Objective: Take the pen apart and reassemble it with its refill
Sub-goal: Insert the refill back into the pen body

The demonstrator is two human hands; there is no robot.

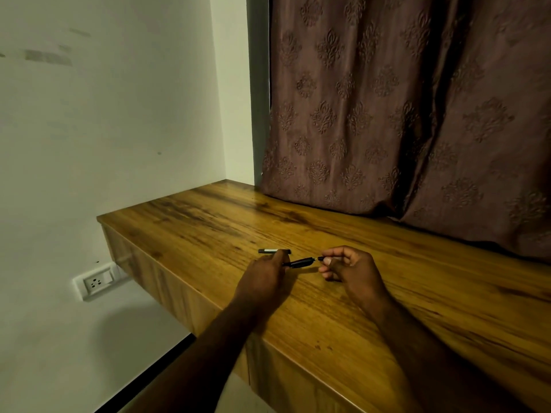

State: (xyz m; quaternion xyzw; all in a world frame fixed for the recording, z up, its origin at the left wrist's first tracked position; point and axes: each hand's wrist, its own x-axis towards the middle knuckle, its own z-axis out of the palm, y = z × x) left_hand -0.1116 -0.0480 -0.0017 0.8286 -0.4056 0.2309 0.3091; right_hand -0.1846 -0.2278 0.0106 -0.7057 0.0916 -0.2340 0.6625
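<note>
My left hand (264, 277) grips a black pen barrel (298, 262) that points right, just above the wooden desk (343, 317). My right hand (347, 268) pinches a small dark pen piece (321, 258) at the barrel's right end; a narrow gap shows between the two. Behind my left hand a second dark pen part (272, 251) with a pale band lies flat on the desk, partly hidden by my fingers.
A brown patterned curtain (402, 114) hangs down onto the back of the desk. The desk's left edge drops off beside a white wall with a wall socket (97, 282) below desk level.
</note>
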